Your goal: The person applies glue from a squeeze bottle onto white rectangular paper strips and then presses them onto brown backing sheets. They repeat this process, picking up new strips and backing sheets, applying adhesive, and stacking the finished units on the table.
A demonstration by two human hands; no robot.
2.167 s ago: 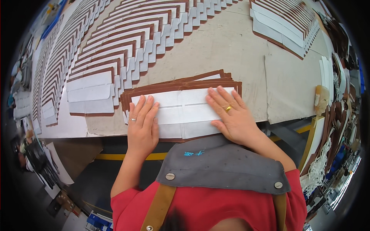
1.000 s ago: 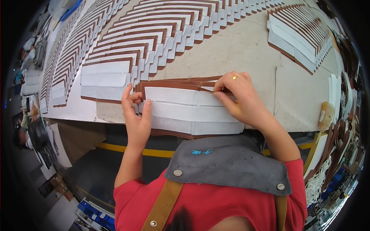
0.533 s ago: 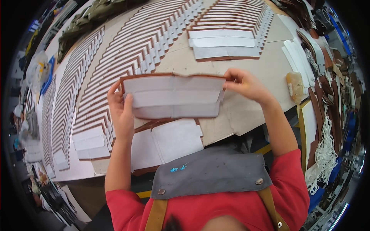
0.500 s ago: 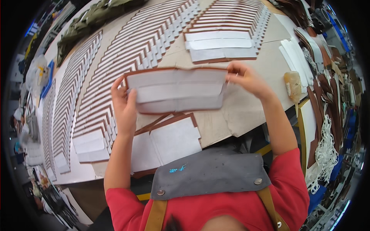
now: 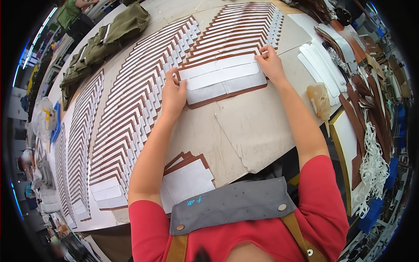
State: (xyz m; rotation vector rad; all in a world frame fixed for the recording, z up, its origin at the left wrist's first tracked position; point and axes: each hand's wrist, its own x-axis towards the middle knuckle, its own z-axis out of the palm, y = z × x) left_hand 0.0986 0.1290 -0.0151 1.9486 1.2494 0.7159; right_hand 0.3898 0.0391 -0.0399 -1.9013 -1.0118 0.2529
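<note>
As left hand (image 5: 174, 95) and right hand (image 5: 271, 65) pinch brown-edged panel (image 5: 222, 74) between fingers (image 5: 171, 74) at ten and two o'clock, bench (image 5: 205, 135) underneath; olive cloth (image 5: 109, 39), eleven.

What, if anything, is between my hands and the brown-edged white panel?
Nothing visible: your left hand holds the panel at its left end, and your right hand holds its upper right corner.

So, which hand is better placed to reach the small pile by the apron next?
Likely the left hand: it is nearer the small pile, and the left forearm runs beside it. The right hand is farther away. Both hold the white-and-brown panel, so the left would let go first.
</note>
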